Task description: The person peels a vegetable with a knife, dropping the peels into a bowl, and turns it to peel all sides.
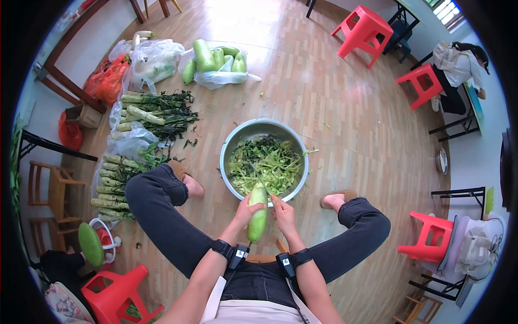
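Bundles of green stalks (116, 186) lie on the wooden floor at left. The left hand (247, 208) grips a long pale-green gourd (258, 215), its long axis running near to far over the steel bowl of peelings (232, 141). The right hand (283, 211), just right, closes around a peeler against it.

The tool in the right hand (284, 214) is too small to make out (only a thin dark line shows). The left hand (247, 210) hides part of the green gourd (258, 216), and peelings cover the floor of the steel bowl (236, 141)
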`<act>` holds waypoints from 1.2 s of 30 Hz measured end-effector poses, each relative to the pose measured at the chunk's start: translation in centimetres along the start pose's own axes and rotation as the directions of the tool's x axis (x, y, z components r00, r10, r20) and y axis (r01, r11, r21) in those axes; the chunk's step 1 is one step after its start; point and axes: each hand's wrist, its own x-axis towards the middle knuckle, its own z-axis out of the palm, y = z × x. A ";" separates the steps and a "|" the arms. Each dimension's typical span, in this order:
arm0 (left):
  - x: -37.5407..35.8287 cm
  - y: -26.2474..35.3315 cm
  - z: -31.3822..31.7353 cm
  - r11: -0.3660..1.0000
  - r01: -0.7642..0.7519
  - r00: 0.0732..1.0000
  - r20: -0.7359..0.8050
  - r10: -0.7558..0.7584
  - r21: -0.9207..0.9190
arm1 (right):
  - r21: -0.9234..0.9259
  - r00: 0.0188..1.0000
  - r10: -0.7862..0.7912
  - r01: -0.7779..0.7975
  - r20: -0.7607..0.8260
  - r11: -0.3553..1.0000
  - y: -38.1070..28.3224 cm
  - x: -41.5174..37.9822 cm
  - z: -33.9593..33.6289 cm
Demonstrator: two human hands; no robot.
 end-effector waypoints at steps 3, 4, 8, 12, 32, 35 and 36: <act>0.2 -0.4 0.2 0.999 -0.011 1.000 0.024 0.012 -0.046 | 0.141 0.967 0.254 -0.249 -0.019 0.958 -0.9 0.0 -0.2; 0.2 -0.4 0.2 0.998 -0.028 0.999 0.035 0.031 -0.060 | 0.186 0.950 0.309 -0.296 -0.041 0.937 -0.2 0.2 -0.8; 0.2 -0.4 0.0 0.990 0.007 0.999 0.038 -0.001 -0.140 | 0.122 0.979 0.187 -0.177 -0.083 0.977 -0.8 -0.2 -0.8; 0.3 0.4 0.1 0.976 0.034 0.999 0.026 -0.029 -0.215 | -0.289 0.995 -0.102 0.099 0.003 0.952 -2.4 -1.2 -0.6; 0.7 -0.2 -0.5 0.957 0.097 0.995 0.036 -0.090 -0.272 | -0.578 0.946 -0.322 0.283 0.036 0.765 -3.0 -1.5 -0.1; 0.4 0.3 -0.1 0.957 0.095 0.995 0.047 -0.086 -0.273 | -0.540 0.935 -0.354 0.295 -0.005 0.788 -2.2 -1.0 -0.2; 0.3 0.4 -0.1 0.959 0.087 0.996 0.057 -0.074 -0.271 | -0.550 0.947 -0.321 0.270 0.004 0.790 -2.4 -0.9 -0.4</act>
